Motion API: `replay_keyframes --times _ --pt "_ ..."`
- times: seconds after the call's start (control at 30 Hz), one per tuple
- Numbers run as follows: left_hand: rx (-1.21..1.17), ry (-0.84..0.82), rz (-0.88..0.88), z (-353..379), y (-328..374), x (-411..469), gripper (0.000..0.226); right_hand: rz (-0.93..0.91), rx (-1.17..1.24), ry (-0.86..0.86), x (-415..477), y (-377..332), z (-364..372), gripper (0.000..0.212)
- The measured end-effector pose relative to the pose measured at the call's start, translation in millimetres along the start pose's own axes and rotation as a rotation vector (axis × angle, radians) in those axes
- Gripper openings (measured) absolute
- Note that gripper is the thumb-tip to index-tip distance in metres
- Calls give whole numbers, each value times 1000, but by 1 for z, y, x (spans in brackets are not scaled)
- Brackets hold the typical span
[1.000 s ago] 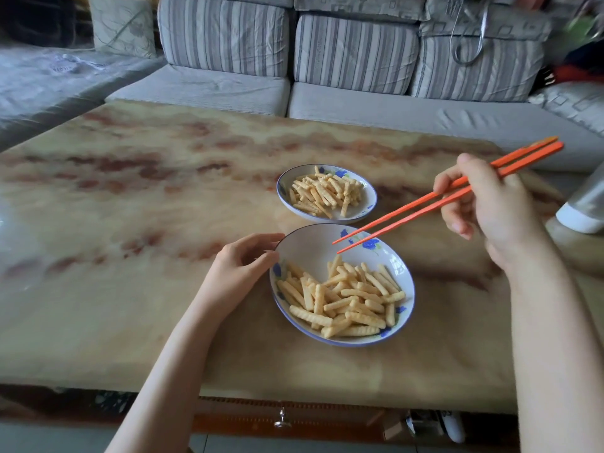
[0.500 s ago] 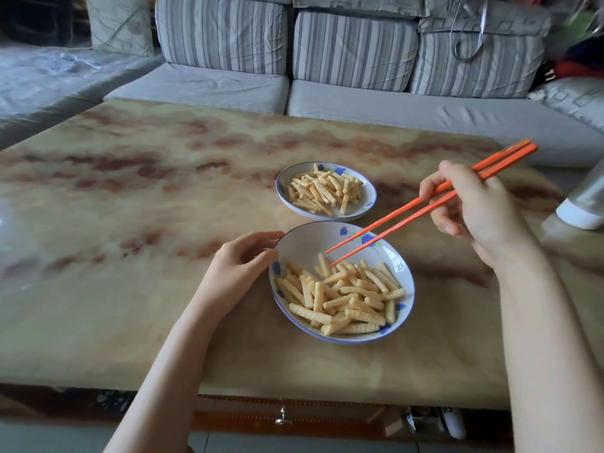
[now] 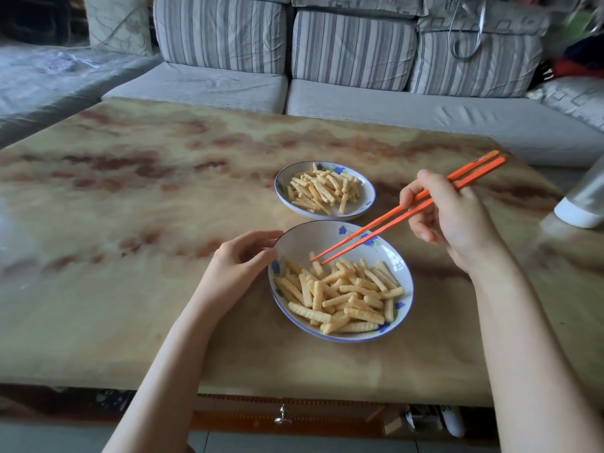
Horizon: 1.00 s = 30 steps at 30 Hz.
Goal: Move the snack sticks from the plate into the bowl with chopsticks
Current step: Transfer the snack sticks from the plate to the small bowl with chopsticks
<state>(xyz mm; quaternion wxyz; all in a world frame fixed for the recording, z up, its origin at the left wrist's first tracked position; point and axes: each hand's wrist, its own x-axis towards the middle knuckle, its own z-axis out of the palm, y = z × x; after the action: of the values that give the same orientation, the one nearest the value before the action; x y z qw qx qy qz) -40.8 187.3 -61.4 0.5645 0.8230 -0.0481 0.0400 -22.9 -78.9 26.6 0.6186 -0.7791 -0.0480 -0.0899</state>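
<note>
Snack sticks point(image 3: 343, 295) lie in two heaps in the head view. The bigger heap fills the nearer half of the near dish point(image 3: 307, 238), and a smaller heap sits in the far dish point(image 3: 367, 191) just behind it on the table point(image 3: 130, 223). Which dish counts as the plate and which as the bowl I cannot tell for sure.

The right hand point(image 3: 454, 220) grips the orange chopsticks point(image 3: 392, 217) high on their shafts, its fingers point(image 3: 425, 181) curled round them. The tips slant down into the near dish and rest at the far edge of its heap, slightly apart, with no stick between them. The left hand point(image 3: 235, 263) steadies the same dish, its curled fingers point(image 3: 258, 237) and thumb against the left rim.

The sticks look light, dry and stiff, and are probably brittle, so a hard squeeze could snap one. Their ridged sides should give the smooth chopsticks some bite. The best hold is likely across the middle of a single stick lying loose on top or at the heap's edge. There it balances level, whereas one pinched near its end may swing and slip out.
</note>
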Motion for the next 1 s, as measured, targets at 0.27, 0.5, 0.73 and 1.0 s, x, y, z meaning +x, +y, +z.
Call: replay_keyframes --times 0.27,0.5,0.73,1.0 --pt "-2 -3 -3 0 -2 2 39 -38 260 239 5 7 0 44" --pt "6 2 -5 0 -2 1 40 -51 309 458 10 20 9 41" --pt "9 3 -5 0 -2 1 40 -47 263 423 12 35 20 43" --pt "-2 -3 0 1 -1 1 40 -20 290 284 7 14 -6 43"
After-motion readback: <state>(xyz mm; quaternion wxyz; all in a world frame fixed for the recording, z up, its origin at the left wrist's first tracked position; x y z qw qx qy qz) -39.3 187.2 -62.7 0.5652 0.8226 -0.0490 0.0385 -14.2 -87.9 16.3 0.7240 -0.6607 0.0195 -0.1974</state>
